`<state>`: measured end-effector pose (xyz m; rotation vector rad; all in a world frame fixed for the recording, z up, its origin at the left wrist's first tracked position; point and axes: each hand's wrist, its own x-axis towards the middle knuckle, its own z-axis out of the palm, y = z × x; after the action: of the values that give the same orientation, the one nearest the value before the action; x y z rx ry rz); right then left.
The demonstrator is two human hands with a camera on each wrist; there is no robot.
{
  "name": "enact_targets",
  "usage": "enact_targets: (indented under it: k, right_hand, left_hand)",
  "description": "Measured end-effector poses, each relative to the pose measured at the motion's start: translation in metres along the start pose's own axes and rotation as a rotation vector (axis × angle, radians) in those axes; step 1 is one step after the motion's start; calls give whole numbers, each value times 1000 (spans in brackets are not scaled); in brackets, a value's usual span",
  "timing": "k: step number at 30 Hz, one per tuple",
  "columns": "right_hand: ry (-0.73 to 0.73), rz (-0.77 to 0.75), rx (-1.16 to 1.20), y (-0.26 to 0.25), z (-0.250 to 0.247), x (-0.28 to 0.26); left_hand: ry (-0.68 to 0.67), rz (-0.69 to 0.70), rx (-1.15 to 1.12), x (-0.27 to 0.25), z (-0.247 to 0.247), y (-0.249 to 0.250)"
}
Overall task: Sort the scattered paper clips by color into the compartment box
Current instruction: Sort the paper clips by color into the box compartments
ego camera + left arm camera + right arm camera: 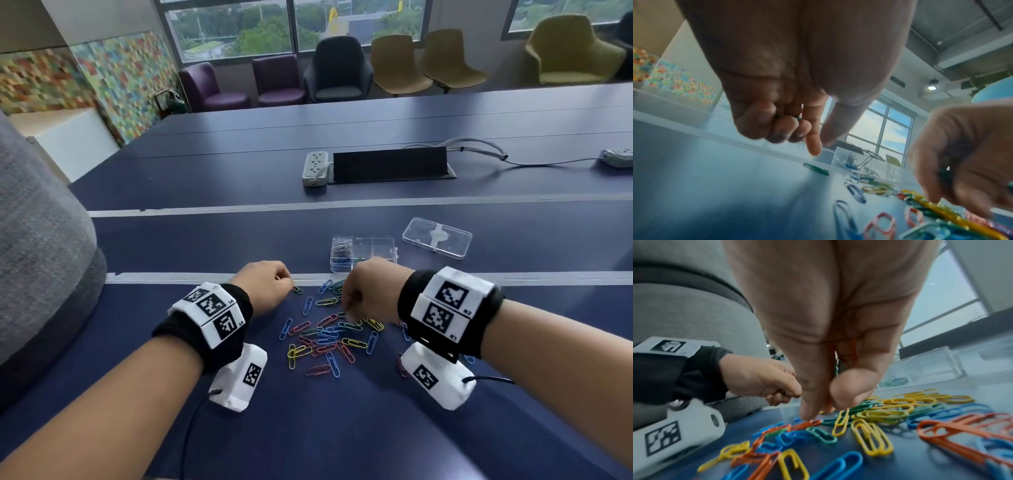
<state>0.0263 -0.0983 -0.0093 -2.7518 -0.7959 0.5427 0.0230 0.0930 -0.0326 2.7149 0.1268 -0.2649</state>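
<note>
Head view: a dark blue table [342, 428] carries a loose pile of paper clips [329, 337] in blue, red, yellow and green, lying between two bare forearms. The left hand [265, 286] sits at the pile's left side, fingers curled, its tips just above a single green clip [297, 290] that lies apart from the rest. The right hand [371, 291] hangs over the far middle of the pile, fingers pointing down into it. Just beyond the pile, past a pale strip of tape, stands the clear compartment box [363, 253], with blue clips in its left compartment. Its clear lid [436, 237] lies flat to the right, near the box.

Left wrist view: the left hand's [789, 100] outer fingers are curled into the palm around something small and dark, while the forefinger and thumb point down, slightly apart, over the green clip [816, 168], not touching it.

Right wrist view: the right hand [830, 353] keeps several clips, orange and green, tucked in its palm. Its thumb and forefinger reach down close together, tips meeting the pile [869, 421] at an orange clip [805, 424].
</note>
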Motion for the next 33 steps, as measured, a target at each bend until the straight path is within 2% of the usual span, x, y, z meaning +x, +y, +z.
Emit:
enact_targets:
  k: [4, 11, 21, 25, 29, 33]
  right_hand:
    - [-73, 6, -107, -8, 8, 5]
    - [-15, -30, -113, -7, 11, -5]
    - [-57, 112, 255, 14, -2, -1]
    - [-111, 191, 557, 21, -1, 4]
    - [-161, 250, 894, 17, -1, 5]
    - [-233, 269, 977, 12, -3, 5]
  left_hand:
    - [-43, 26, 166, 1, -1, -4]
    - [-26, 108, 283, 8, -4, 2]
    - [-78, 90, 325, 1, 0, 6]
    - [-131, 2, 156, -2, 0, 10]
    - [-206, -81, -205, -5, -2, 15]
    - [-254, -31, -370, -4, 4, 13]
